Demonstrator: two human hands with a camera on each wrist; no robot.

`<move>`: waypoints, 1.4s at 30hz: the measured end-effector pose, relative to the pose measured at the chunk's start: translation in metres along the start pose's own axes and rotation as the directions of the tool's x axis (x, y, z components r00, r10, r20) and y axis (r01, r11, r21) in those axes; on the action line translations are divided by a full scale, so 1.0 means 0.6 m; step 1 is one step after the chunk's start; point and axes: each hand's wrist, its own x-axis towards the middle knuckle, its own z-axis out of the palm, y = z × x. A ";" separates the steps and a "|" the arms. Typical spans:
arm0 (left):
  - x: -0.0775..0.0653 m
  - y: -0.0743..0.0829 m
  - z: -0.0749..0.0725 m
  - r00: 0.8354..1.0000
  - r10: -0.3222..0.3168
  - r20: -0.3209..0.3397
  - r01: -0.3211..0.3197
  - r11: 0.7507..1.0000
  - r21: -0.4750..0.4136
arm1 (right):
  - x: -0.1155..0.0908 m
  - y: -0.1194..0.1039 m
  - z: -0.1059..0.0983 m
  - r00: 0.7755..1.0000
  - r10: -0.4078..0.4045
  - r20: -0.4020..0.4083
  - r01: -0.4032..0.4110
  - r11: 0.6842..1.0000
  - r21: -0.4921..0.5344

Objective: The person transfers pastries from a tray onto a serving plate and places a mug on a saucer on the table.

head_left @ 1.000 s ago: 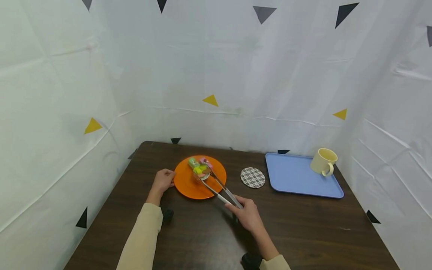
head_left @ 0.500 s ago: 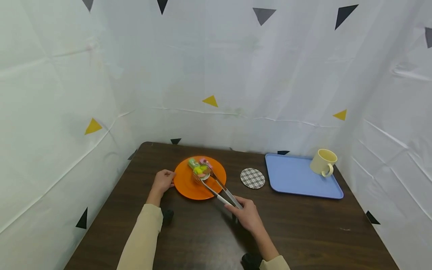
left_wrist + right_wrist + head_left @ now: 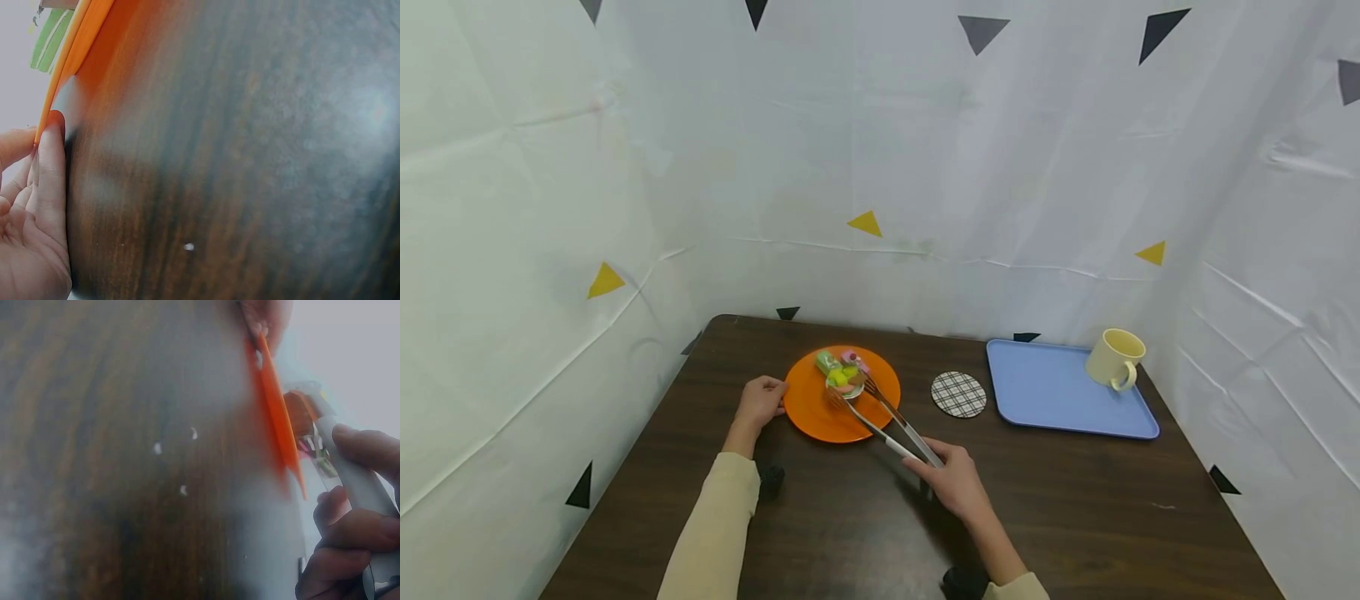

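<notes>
My left hand [image 3: 762, 403] pinches the left rim of an orange plate [image 3: 808, 417]. In the left wrist view the thumb lies on one face of the plate and a finger on the other. My right hand [image 3: 955, 479] grips metal tongs [image 3: 904, 427] by their pale handles, with the tips reaching over the plate. Between and behind the tips sits a small white-edged round dish [image 3: 854, 391] with yellow pieces [image 3: 839, 377] and a brownish piece on it. Behind it are a green item [image 3: 827, 361] and a pink item [image 3: 852, 359]. What the tips touch is unclear.
Right of the plate lies a round checked coaster [image 3: 958, 394]. Farther right is a blue tray [image 3: 1052, 387] with a yellow mug [image 3: 1115, 358] at its back right corner. All stand on a dark wooden table [image 3: 1075, 517], with white curtains behind and beside it.
The right hand has shifted slightly to the right, and the tongs' tips look a little farther apart. The left hand keeps its place at the plate's rim.
</notes>
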 end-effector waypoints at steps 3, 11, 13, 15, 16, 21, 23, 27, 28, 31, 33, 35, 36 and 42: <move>-0.005 0.005 -0.002 1.000 0.011 -0.011 -0.011 1.000 0.005 | -0.003 0.001 0.000 1.000 0.004 -0.001 -0.004 1.000 0.004; -0.016 0.016 -0.006 0.999 0.022 -0.027 -0.022 1.000 0.017 | -0.014 0.010 0.001 1.000 0.007 0.007 -0.007 0.999 0.032; -0.018 0.017 -0.006 0.999 0.021 -0.030 -0.020 1.000 0.022 | -0.017 0.011 -0.001 1.000 0.005 0.009 -0.005 0.999 0.038; -0.019 0.017 -0.005 0.999 0.018 -0.033 -0.018 1.000 0.022 | -0.019 0.010 -0.005 1.000 0.003 0.010 -0.003 0.999 0.048; -0.018 0.017 -0.005 0.999 0.018 -0.033 -0.017 1.000 0.022 | -0.021 0.010 -0.009 1.000 0.001 0.010 -0.001 0.999 0.052; -0.012 0.013 -0.001 1.000 0.009 -0.030 -0.009 1.000 0.018 | -0.028 0.013 -0.029 1.000 -0.004 0.009 0.004 0.998 0.062; -0.009 0.012 0.000 1.000 0.004 -0.025 -0.003 1.000 0.017 | -0.031 0.016 -0.035 1.000 0.000 0.003 0.000 0.998 0.059; -0.003 0.011 0.001 1.000 -0.008 -0.026 0.008 1.000 0.013 | -0.037 0.024 -0.042 1.000 0.008 -0.007 -0.008 0.999 0.047; -0.002 0.011 0.002 1.000 -0.010 -0.029 0.010 1.000 0.010 | -0.039 0.024 -0.044 1.000 0.010 -0.009 -0.010 0.999 0.048; -0.002 0.009 0.005 1.000 -0.006 -0.030 0.007 1.000 0.005 | -0.045 0.027 -0.049 1.000 0.020 -0.010 -0.019 0.998 0.058; -0.003 0.008 0.007 1.000 -0.005 -0.030 0.005 1.000 0.008 | -0.050 0.029 -0.054 1.000 0.026 -0.015 -0.025 0.998 0.062; -0.005 0.007 0.009 1.000 -0.007 -0.030 0.007 1.000 0.016 | -0.055 0.032 -0.059 0.999 0.027 -0.030 -0.025 0.998 0.060; -0.005 0.007 0.009 0.999 -0.008 -0.031 0.009 1.000 0.018 | -0.057 0.035 -0.061 0.999 0.022 -0.041 -0.020 0.998 0.058; -0.004 0.005 0.007 0.999 -0.023 -0.028 0.024 0.999 0.021 | -0.065 0.051 -0.085 0.993 0.026 -0.111 -0.018 0.998 0.066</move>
